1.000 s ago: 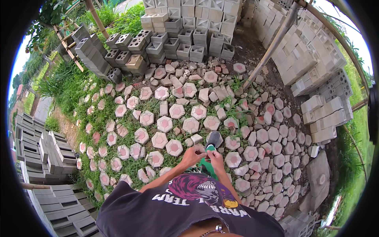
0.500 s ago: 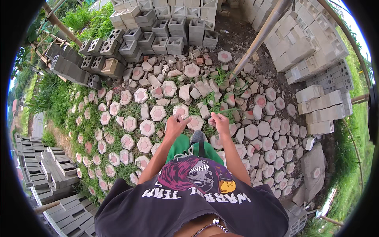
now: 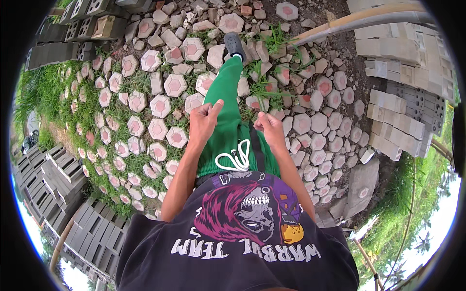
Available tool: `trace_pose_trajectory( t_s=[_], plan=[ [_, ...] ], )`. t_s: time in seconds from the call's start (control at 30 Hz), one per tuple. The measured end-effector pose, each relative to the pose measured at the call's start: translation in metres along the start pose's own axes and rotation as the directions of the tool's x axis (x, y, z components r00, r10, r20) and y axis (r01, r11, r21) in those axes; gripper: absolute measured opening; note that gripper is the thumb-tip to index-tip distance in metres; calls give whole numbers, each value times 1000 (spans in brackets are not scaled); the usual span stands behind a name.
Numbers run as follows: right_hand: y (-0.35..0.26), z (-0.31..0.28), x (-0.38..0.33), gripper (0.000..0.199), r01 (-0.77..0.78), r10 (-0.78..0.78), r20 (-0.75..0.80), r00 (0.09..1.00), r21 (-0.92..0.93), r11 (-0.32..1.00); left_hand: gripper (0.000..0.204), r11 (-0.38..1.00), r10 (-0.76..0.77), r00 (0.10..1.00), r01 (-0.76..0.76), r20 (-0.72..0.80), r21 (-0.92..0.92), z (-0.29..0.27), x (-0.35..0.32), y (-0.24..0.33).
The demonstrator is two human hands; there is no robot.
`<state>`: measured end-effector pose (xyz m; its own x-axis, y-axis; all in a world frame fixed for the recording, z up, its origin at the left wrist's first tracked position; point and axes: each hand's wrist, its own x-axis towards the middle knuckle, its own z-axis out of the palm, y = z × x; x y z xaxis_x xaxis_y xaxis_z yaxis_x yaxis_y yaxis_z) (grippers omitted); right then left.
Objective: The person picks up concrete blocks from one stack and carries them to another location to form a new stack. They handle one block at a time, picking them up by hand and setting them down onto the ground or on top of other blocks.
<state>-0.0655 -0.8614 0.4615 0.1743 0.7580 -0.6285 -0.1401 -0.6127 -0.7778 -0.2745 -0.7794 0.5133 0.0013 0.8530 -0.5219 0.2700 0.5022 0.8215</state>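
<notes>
My left hand (image 3: 204,121) is curled into a loose fist with the thumb on top, just over the green trousers (image 3: 222,104). To its right, my right hand (image 3: 271,129) is also closed, held above the paved ground beside the trousers. Nothing shows in either fist. One leg is stretched forward, with a dark grey clog (image 3: 234,44) among the paving stones. White drawstrings (image 3: 235,156) hang at the waist between my forearms.
Hexagonal pavers (image 3: 158,105) with pinkish centres cover the ground, with grass (image 3: 56,89) between them. Concrete blocks are stacked at the far left (image 3: 94,26), right (image 3: 395,119) and lower left (image 3: 99,240). A bamboo pole (image 3: 359,20) slants down at the far right.
My leg has swung forward into view, the clog landing farther ahead. The view has shifted, so the block stacks ahead sit nearer the top edge. Both hands remain closed in front of my waist.
</notes>
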Motion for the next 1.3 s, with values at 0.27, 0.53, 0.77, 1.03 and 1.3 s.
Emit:
trace_pose_trajectory(
  t_s=[0.27, 0.53, 0.77, 1.03, 1.3],
  plan=[
    [-68, -42, 153, 21, -262, 249, -194, 949, -42, 964, 49, 970, -233, 968, 238, 97, -40, 62, 214, 22],
    [-180, -62, 322, 22, -429, 404, -202, 892, -98, 898, 32, 846, -474, 877, 478, 78, -235, 127, 382, 83],
    [-223, -38, 417, 22, -417, 412, -221, 884, 28, 909, 27, 801, -503, 858, 507, 104, -319, 170, 441, 104],
    [-252, -23, 478, 23, -506, 505, -52, 862, -27, 862, 26, 785, -546, 834, 543, 81, -298, 204, 479, 124],
    [-207, -64, 589, 23, -560, 582, 79, 809, -196, 805, 24, 829, -540, 834, 502, -119, -245, 245, 541, 124]
  ],
)
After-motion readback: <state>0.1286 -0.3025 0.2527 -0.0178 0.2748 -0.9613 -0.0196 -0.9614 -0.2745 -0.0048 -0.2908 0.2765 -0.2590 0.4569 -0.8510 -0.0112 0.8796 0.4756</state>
